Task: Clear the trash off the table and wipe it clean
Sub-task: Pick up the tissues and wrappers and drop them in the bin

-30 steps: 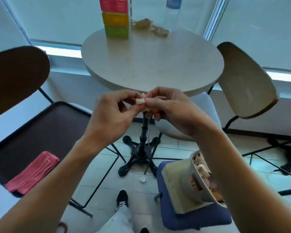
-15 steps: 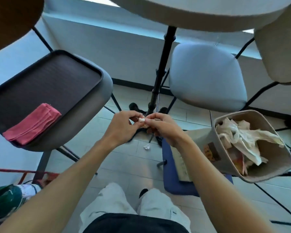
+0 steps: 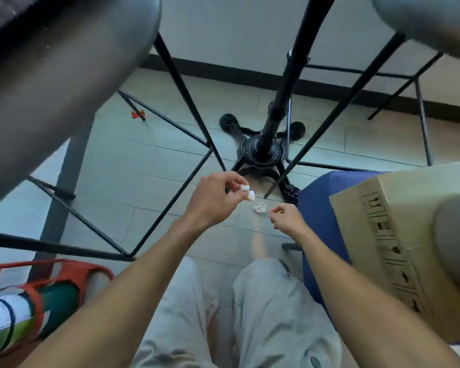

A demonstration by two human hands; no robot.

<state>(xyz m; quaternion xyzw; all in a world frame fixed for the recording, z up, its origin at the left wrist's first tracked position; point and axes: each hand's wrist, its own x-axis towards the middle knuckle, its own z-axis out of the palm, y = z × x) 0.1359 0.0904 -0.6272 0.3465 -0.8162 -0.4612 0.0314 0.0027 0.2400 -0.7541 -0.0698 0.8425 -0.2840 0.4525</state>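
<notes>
Just beyond right hand (image 3: 286, 218), floor scrap (image 3: 259, 207)

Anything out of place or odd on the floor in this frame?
Yes: a small crumpled white scrap lies on the floor tiles near the black table base, just ahead of the right hand. The left hand pinches similar white bits.

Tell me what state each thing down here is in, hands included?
Left hand: fingers pinching small white scraps.
Right hand: fingers loosely curled, holding nothing, just beside the floor scrap.
Crumpled scrap: lying on the floor tiles.
Cardboard box: tilted, resting on the blue stool.
</notes>
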